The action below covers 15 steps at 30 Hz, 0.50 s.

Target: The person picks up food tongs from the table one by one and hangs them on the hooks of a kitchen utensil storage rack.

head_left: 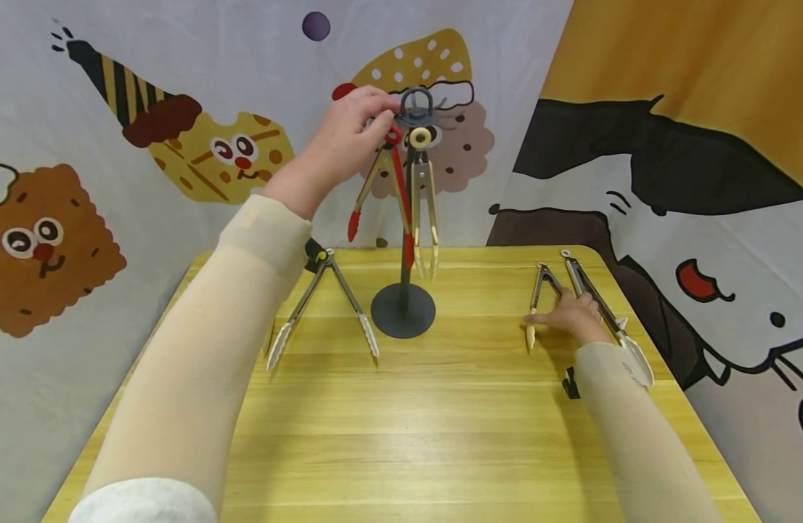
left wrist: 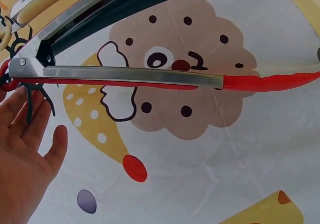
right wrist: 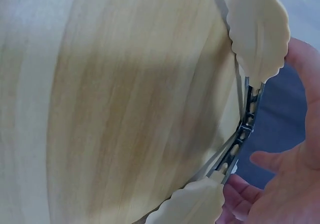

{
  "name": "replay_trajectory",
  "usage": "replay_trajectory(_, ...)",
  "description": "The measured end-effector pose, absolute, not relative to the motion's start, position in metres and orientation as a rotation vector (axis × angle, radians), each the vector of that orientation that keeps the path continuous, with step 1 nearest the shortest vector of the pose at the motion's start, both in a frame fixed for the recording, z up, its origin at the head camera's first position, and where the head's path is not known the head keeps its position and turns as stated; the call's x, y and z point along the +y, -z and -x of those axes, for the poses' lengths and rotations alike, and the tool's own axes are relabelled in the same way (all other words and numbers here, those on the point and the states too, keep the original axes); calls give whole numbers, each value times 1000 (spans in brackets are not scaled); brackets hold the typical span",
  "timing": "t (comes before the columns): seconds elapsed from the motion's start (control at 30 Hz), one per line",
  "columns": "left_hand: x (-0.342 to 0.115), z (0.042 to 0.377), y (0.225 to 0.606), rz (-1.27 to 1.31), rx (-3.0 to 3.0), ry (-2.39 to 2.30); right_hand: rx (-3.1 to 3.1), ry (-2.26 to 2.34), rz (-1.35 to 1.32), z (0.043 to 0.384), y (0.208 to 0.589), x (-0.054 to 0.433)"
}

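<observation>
In the head view my left hand [head_left: 359, 127] is at the top of a dark stand [head_left: 404, 218], beside the ring of red-tipped tongs [head_left: 393, 171] that hang from a hook. The left wrist view shows its fingers extended at the hook prongs and the thumb apart. Gold tongs [head_left: 422, 196] hang next to the red ones. On the table's right side my right hand [head_left: 574, 316] spans spread tongs with cream tips [head_left: 531, 338]. In the right wrist view thumb and fingers reach around the outer edges of both scalloped cream heads [right wrist: 257, 33].
Spread tongs with white tips [head_left: 323, 290] lie left of the stand's round base [head_left: 404, 311]. Longer tongs [head_left: 597, 298] with a white head lie beyond my right hand. A small black object [head_left: 571, 383] rests near my right wrist. A printed cloth [head_left: 245, 43] hangs behind the wooden table [head_left: 401, 436].
</observation>
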<state>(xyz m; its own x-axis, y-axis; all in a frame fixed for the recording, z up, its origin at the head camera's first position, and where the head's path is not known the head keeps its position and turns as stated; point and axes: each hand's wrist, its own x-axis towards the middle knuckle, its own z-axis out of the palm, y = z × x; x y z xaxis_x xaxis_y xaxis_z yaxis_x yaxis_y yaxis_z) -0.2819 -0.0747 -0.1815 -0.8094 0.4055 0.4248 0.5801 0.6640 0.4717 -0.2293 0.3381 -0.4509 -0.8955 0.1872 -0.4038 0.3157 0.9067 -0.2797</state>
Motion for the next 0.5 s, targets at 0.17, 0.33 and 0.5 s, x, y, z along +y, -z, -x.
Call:
replay_trajectory(0.17, -74, 281, 181, 786, -2597, 887, 2679, 489, -377, 230, 454, 338)
replay_trajectory(0.33, -73, 280, 181, 788, -2589, 890, 2663, 518, -391, 232, 459, 339)
replay_trajectory(0.5, -73, 279, 181, 787, -2591, 890, 2698, 522, -388, 235, 462, 336)
